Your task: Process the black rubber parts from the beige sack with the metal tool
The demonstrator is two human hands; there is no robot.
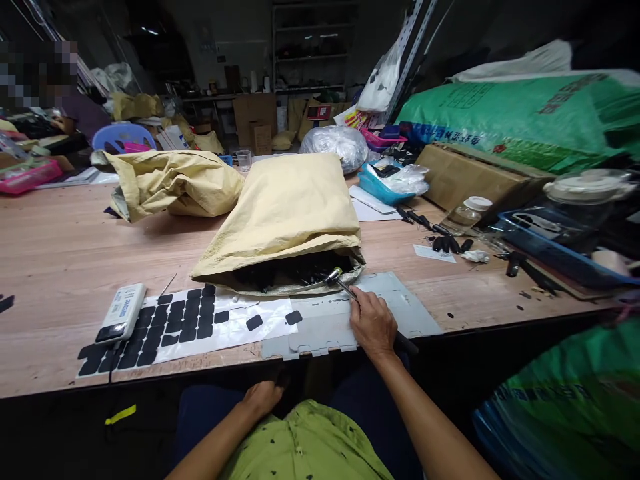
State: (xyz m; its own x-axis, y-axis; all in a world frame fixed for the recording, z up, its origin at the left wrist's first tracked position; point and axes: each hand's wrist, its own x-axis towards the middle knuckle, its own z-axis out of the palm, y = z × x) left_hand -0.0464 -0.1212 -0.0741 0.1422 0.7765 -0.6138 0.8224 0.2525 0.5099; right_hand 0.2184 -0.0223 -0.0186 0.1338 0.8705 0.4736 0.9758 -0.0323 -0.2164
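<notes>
Left hand [264, 399] is down by the lap, can't tell what its fingers are up to; right hand [374, 323] has its fingers wrapped round a hammer [333, 275] above the grey board [410, 313]. Looks partway to me: white sheet [274, 312] part bare, plenty of black patches [193, 313] left, dark pieces [280, 273] inside the open yellow sack [300, 207] beyond.

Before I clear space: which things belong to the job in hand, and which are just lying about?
Seemingly in use:
hammer-like tool, in right hand
open yellow bag
grey board
perhaps the black pads

Probably lying about:
cardboard box
small jar
clear cup
</notes>
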